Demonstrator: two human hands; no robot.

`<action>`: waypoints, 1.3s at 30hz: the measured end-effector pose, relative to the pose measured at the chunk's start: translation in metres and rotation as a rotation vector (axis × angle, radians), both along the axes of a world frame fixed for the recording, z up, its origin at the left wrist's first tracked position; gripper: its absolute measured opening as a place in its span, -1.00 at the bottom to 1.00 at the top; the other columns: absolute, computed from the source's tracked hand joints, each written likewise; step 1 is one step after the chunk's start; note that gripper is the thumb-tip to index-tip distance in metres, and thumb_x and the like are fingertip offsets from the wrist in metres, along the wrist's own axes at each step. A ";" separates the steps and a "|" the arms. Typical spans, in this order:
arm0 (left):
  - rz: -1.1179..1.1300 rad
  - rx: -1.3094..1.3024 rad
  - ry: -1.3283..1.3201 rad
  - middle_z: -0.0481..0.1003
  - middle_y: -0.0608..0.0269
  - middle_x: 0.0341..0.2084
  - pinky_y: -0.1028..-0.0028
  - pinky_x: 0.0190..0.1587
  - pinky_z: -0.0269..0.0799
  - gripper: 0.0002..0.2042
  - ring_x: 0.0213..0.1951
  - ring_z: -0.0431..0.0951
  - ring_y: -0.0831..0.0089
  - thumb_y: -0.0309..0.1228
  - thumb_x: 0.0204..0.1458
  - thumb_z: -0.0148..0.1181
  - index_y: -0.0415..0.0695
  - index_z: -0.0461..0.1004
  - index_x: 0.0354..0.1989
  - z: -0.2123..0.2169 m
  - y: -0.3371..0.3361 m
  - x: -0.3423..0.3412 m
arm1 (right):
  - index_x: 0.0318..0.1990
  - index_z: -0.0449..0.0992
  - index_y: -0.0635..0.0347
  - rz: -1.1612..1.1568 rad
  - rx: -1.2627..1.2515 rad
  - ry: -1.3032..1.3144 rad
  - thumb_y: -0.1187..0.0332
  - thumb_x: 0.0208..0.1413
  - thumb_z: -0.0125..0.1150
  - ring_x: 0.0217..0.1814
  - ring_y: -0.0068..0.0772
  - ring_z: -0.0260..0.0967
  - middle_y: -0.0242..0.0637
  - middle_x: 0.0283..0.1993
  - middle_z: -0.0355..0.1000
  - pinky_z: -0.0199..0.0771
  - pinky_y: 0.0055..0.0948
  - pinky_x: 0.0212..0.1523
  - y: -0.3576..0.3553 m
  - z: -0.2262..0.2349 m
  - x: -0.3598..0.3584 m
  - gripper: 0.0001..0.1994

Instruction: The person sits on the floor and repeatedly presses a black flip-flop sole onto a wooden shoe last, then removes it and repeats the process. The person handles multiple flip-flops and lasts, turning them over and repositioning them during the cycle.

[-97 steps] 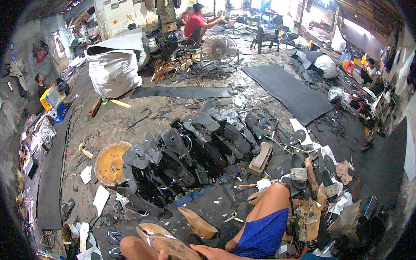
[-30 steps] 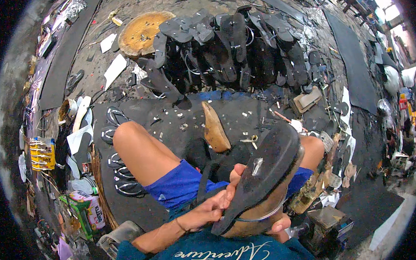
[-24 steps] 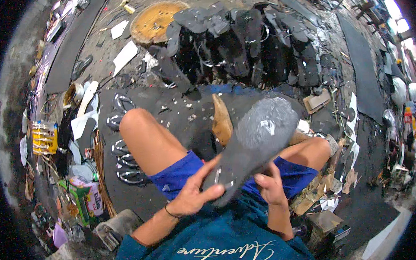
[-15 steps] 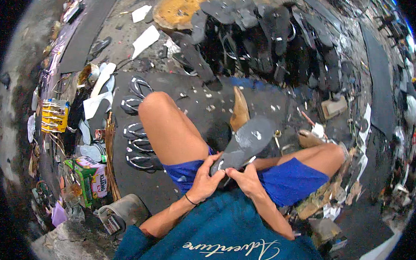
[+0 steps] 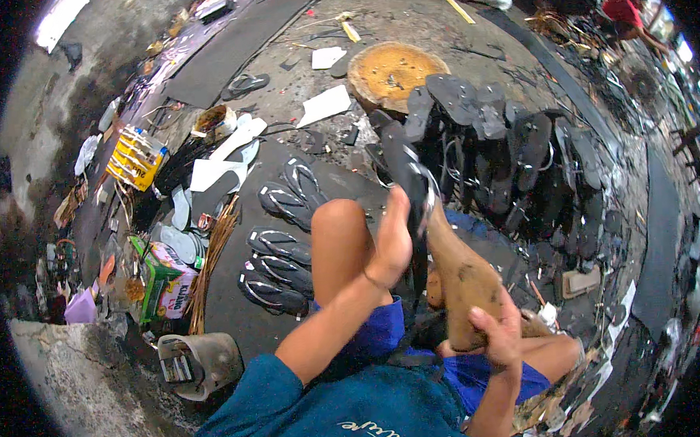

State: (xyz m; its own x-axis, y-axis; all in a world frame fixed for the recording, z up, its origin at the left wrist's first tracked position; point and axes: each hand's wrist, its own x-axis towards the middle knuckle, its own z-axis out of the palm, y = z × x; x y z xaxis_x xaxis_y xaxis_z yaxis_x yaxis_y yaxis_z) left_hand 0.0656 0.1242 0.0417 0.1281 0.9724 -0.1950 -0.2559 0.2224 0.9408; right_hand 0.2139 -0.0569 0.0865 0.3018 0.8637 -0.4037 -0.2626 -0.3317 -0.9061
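Left hand [image 5: 392, 244] gripping black sandal [image 5: 407, 177], right hand [image 5: 496, 331] holding brown wooden form [image 5: 460, 276], black sandals [image 5: 511, 141] stacked beyond

Evenly lit by soft daylight, brightest in a blown-out patch at the upper left and along the upper right rim. Dim, murky toward the lower left. Strong fisheye bending at the edges, black corners. Slightly soft and grainy throughout.

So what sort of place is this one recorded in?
Most likely a small sandal-making workshop: rows of black flip-flops on the floor, loose straps beside them, and a wooden shoe last in the right hand.
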 end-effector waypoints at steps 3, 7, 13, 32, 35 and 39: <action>0.018 -0.154 -0.288 0.61 0.18 -0.31 0.32 -0.19 0.52 -0.29 -0.35 0.57 0.28 0.29 0.29 -0.38 -0.11 0.50 0.00 -0.011 0.108 -0.054 | 0.29 0.31 0.36 0.055 -0.011 -0.127 0.38 0.08 0.30 0.17 -0.35 0.42 -0.18 0.16 0.46 0.38 -0.39 0.20 0.002 -0.042 0.041 -0.40; 0.218 -0.259 -0.282 0.52 -0.01 0.01 0.06 0.08 0.43 -0.24 -0.04 0.54 0.19 0.34 0.22 -0.27 -0.14 0.41 0.17 -0.056 0.184 -0.121 | 0.22 0.37 0.38 0.018 -0.343 -0.754 0.23 0.09 0.33 0.14 0.06 0.44 0.09 0.10 0.47 0.39 -0.18 0.20 0.034 -0.133 0.066 -0.42; 0.398 -0.018 0.264 0.49 0.23 0.04 0.35 0.25 0.26 -0.47 0.10 0.44 0.39 0.07 0.30 -0.03 -0.14 0.44 0.16 -0.076 0.109 -0.127 | 0.22 0.36 0.34 0.152 0.084 -1.097 0.27 0.01 0.42 0.23 0.15 0.33 0.16 0.19 0.36 0.33 -0.12 0.25 0.158 -0.223 0.017 -0.37; -0.408 -0.013 0.329 0.59 0.22 -0.27 0.49 -0.16 0.49 -0.69 -0.24 0.54 0.58 -0.44 0.17 0.25 -0.28 0.44 0.04 0.022 -0.059 -0.049 | 0.06 0.48 0.22 -0.070 0.153 -0.495 0.34 0.02 0.45 -0.01 -0.15 0.48 -0.11 0.00 0.45 0.50 -0.25 0.00 0.014 -0.017 -0.055 -0.56; -0.501 0.082 0.431 0.59 0.19 -0.28 0.49 -0.18 0.49 -0.64 -0.25 0.55 0.56 -0.48 0.14 0.24 -0.28 0.44 0.11 0.038 -0.095 -0.054 | -0.14 0.59 0.26 -0.025 0.075 -0.490 0.41 0.09 0.40 -0.21 -0.29 0.56 -0.17 -0.22 0.56 0.55 -0.38 -0.22 0.001 -0.010 -0.062 -0.79; -0.542 0.244 0.542 0.61 0.04 -0.24 0.39 -0.11 0.52 -0.62 -0.23 0.64 0.32 -0.52 0.06 0.23 -0.28 0.45 0.09 0.044 -0.115 -0.057 | -0.23 0.59 0.31 -0.091 0.157 -0.622 0.47 0.08 0.41 -0.39 -0.46 0.48 -0.22 -0.31 0.54 0.46 -0.48 -0.41 -0.013 -0.006 -0.075 -0.85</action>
